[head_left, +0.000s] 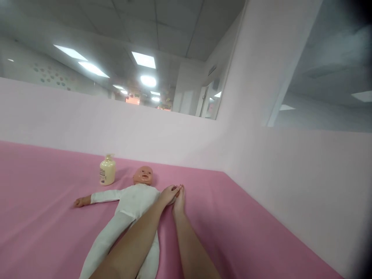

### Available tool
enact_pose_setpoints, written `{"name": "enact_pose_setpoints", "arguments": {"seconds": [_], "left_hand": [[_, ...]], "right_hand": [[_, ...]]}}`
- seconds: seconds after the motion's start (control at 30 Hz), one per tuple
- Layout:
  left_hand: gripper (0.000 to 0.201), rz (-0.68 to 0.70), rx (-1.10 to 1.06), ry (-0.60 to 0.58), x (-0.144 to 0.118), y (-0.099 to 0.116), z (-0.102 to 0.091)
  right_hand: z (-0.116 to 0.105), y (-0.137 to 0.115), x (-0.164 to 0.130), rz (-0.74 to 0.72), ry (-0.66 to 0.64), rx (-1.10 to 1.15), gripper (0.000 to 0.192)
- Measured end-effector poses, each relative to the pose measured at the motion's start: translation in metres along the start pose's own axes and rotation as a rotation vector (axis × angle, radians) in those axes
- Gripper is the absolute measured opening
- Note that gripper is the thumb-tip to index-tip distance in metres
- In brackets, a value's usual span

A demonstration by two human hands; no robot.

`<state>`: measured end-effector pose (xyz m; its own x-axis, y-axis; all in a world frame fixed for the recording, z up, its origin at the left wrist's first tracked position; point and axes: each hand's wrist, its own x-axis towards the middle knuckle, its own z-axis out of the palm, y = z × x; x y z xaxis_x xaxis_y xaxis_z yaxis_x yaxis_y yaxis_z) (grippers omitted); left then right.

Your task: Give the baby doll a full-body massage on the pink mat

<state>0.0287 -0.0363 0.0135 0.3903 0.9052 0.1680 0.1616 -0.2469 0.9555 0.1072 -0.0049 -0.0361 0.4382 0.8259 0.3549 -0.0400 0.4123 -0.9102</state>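
Note:
A baby doll (135, 199) in a white cloth suit lies on its back on the pink padded surface (52, 178). One of its arms stretches out to the left; the other reaches right, into my two hands. My left hand (169, 193) is closed around the doll's hand and wrist. From the right side, my right hand (179, 199) presses its fingers against the same small hand. Most of the doll's hand is covered by my fingers. My left forearm crosses over the doll's body and legs.
A pale yellow pump bottle (107, 171) stands upright to the left of the doll's head. White walls (174, 135) meet in a corner behind the surface, with glass windows (116, 58) above them. The surface's right edge (279, 219) runs along the wall.

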Motion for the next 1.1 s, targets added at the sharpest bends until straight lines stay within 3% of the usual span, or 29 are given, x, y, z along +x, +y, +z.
{"name": "enact_pose_setpoints", "arguments": {"seconds": [0.1, 0.3, 0.5, 0.7, 0.77, 0.87, 1.1], "left_hand": [[0.045, 0.035, -0.028, 0.048, 0.01, -0.011, -0.003], [0.051, 0.063, -0.082, 0.036, 0.019, -0.024, 0.001], [0.046, 0.076, -0.012, 0.013, 0.014, -0.024, -0.002], [0.026, 0.054, 0.065, 0.124, 0.016, -0.022, -0.008], [0.027, 0.043, 0.078, 0.164, 0.018, -0.022, -0.01], [0.032, 0.038, 0.082, 0.196, 0.019, -0.023, -0.01], [0.031, 0.08, 0.053, 0.196, 0.016, -0.024, -0.006]], "right_hand": [[0.001, 0.004, -0.006, 0.055, 0.097, 0.079, 0.061], [-0.005, 0.004, -0.015, 0.12, 0.086, 0.102, 0.045], [-0.014, 0.006, -0.008, 0.131, 0.105, 0.06, 0.04], [-0.009, 0.009, -0.008, 0.069, 0.086, 0.045, 0.041], [-0.006, 0.007, -0.01, 0.035, 0.074, 0.028, 0.045], [-0.006, 0.003, -0.013, 0.007, 0.051, -0.009, 0.035], [-0.015, -0.01, -0.018, 0.031, 0.054, -0.071, 0.031]]}}
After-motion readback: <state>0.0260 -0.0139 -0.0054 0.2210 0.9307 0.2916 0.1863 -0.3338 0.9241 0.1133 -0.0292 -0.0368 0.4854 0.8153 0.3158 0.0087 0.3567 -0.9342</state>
